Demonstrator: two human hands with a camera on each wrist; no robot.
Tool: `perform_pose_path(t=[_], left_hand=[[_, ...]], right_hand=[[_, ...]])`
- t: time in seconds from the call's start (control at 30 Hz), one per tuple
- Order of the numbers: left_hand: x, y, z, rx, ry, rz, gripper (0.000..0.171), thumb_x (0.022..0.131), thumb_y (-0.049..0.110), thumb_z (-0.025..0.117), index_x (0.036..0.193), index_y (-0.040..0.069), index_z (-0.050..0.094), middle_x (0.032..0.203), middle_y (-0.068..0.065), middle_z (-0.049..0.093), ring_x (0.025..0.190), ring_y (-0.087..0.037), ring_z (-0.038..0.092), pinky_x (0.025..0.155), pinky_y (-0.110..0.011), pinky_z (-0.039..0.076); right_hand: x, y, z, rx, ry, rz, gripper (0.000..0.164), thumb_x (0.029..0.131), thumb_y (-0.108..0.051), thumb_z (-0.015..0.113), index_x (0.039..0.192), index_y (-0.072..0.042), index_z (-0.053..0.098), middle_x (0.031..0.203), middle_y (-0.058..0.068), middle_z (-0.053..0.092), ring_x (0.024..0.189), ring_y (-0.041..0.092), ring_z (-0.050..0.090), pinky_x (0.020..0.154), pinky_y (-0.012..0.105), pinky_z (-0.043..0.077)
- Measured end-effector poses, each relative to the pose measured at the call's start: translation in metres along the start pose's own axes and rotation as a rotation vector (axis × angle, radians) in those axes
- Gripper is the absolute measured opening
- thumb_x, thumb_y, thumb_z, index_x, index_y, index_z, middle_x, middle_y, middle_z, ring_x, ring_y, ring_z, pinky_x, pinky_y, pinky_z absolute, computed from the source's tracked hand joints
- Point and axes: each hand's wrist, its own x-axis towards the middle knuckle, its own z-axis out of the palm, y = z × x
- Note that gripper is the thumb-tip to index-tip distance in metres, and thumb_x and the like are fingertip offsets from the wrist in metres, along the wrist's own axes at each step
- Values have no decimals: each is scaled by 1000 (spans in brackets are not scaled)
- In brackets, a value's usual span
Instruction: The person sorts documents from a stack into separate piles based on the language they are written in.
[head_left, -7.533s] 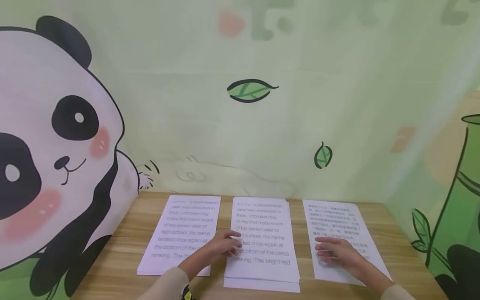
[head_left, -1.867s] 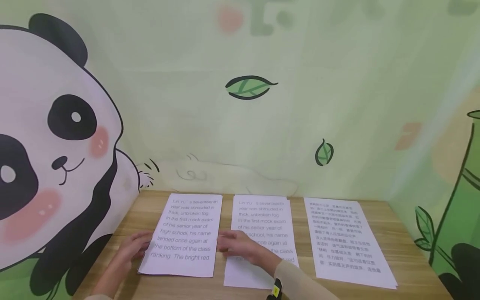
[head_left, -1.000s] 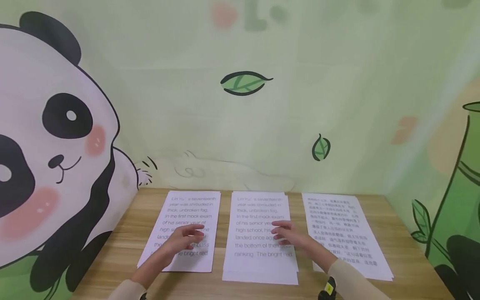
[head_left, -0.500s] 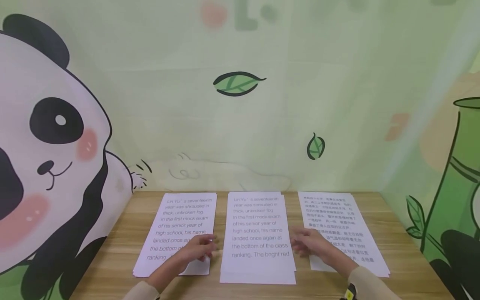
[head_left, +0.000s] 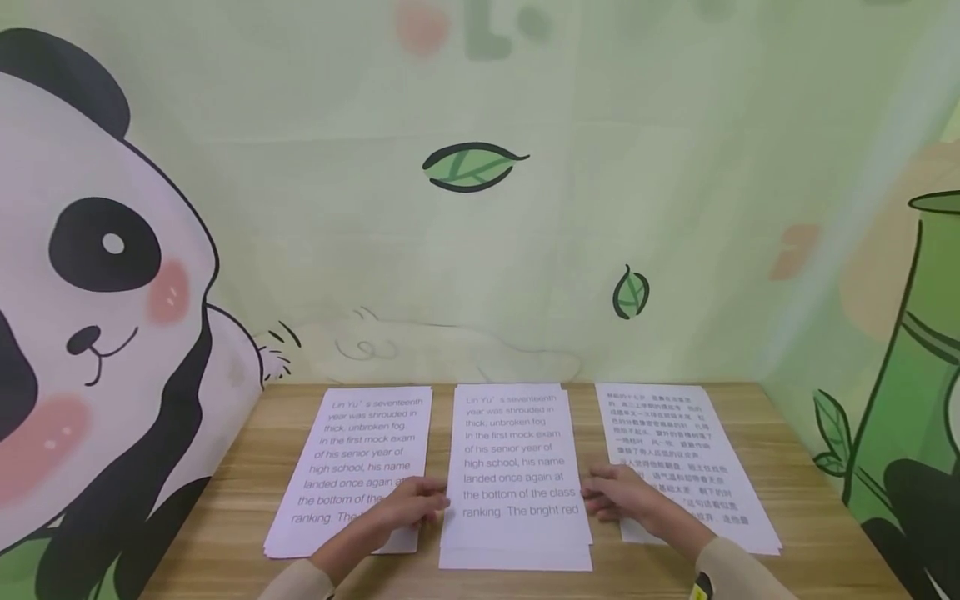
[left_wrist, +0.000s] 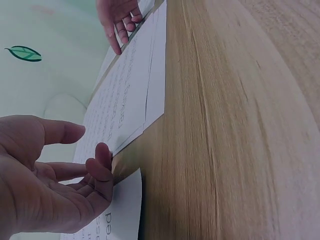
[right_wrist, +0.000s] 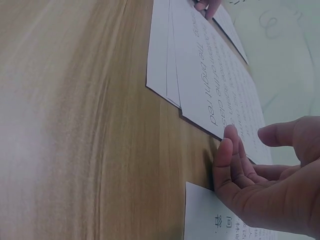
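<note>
The middle stack of paper (head_left: 517, 467), printed in large English text, lies between my two hands with its sheets unevenly lined up. At its left edge is my left hand (head_left: 408, 504), fingers relaxed, fingertips right at the paper's side. Opposite it, my right hand (head_left: 626, 496) has its fingertips at the stack's right edge. In the left wrist view the left hand (left_wrist: 55, 180) has loosely bent fingers and a raised thumb. The right wrist view shows the right hand (right_wrist: 270, 175) likewise, beside the stack (right_wrist: 210, 75), where a lower sheet sticks out toward the near side.
On the left lies another stack of English pages (head_left: 360, 450), partly under the left forearm. To the right are pages in Chinese characters (head_left: 675, 442), partly covered by the right hand. The wooden table (head_left: 225, 500) meets a green panda-printed backdrop (head_left: 337, 208).
Both hands have moved right from the left stack to either side of the middle stack. The left stack's sheets lie more evenly than at first. The head view has shifted slightly.
</note>
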Motion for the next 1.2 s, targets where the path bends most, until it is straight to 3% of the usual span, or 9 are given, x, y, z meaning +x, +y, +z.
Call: perform_pose_path(t=[0.3,0.63,1.0,1.2], left_hand=[[0,3,7,-50,-14,-25,56,96,14,64,144,-10,49,92,-9,65,67,-14,54,61,-24,45],[-2,6,7,-64,-19,-11,52,97,14,63,142,-10,51,90,-10,64,66,-14,54,61,-24,46],[-2,7,8,-98,54,-28,43,96,14,63,134,-6,60,108,-12,67,78,-17,59,65,-26,47],[1,8,11,-41,96,-41,51,95,12,65,140,-7,54,112,-13,65,83,-17,62,69,-27,51]], right_hand=[[0,2,6,-24,-20,-14,55,102,-14,53,148,13,40,107,14,70,83,17,68,75,31,60],[-5,-3,7,-10,-17,-29,54,101,-11,54,146,16,40,107,15,70,83,17,68,74,31,60],[-11,-8,6,-49,33,-68,49,100,-13,55,144,9,49,104,13,71,80,17,67,73,31,59],[-10,-8,10,-102,67,-44,48,99,-14,56,142,8,52,101,12,72,79,17,67,72,30,59]])
